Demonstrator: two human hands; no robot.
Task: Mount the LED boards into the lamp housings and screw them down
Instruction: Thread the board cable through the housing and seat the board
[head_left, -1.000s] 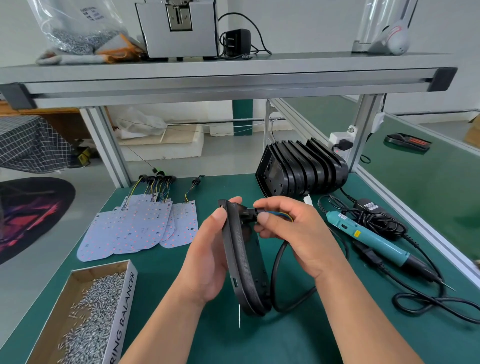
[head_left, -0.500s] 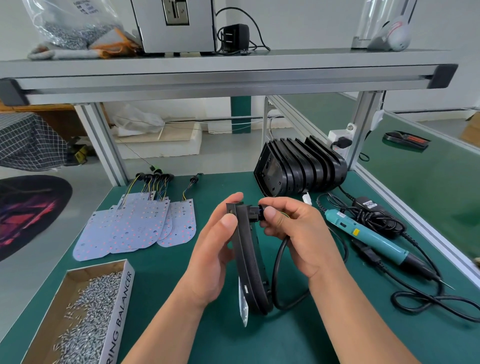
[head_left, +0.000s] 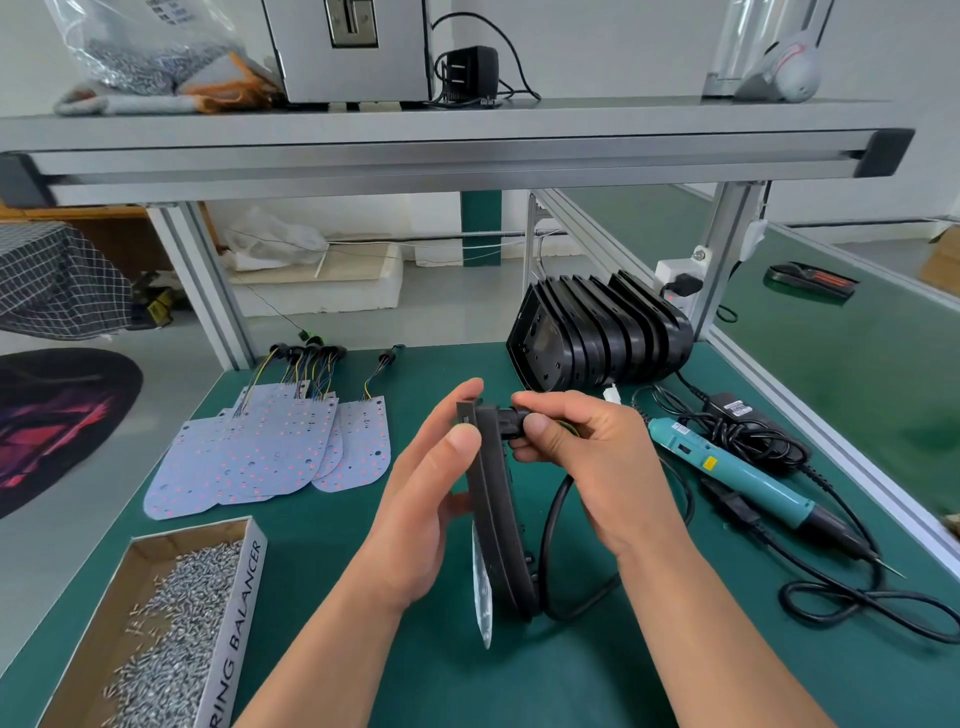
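Lamp housing (head_left: 496, 509) held on edge above the green table (head_left: 322, 551) — both hands engaged.
Left hand (head_left: 421, 499) clasps the housing, thumb on its near rim; right hand (head_left: 587, 457) pinches the black connector (head_left: 511, 418) at its top; an LED board (head_left: 482, 597) edge shows beside it; spare boards (head_left: 270, 447) lie far left — stacked housings (head_left: 597, 332) behind.

LED boards (head_left: 270, 452) left, screw box (head_left: 171, 629) front-left, stacked housings (head_left: 602, 332) behind, screwdriver (head_left: 743, 478) right

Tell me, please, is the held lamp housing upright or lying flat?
Upright on edge: the lamp housing shows its narrow rim, held by the left hand.
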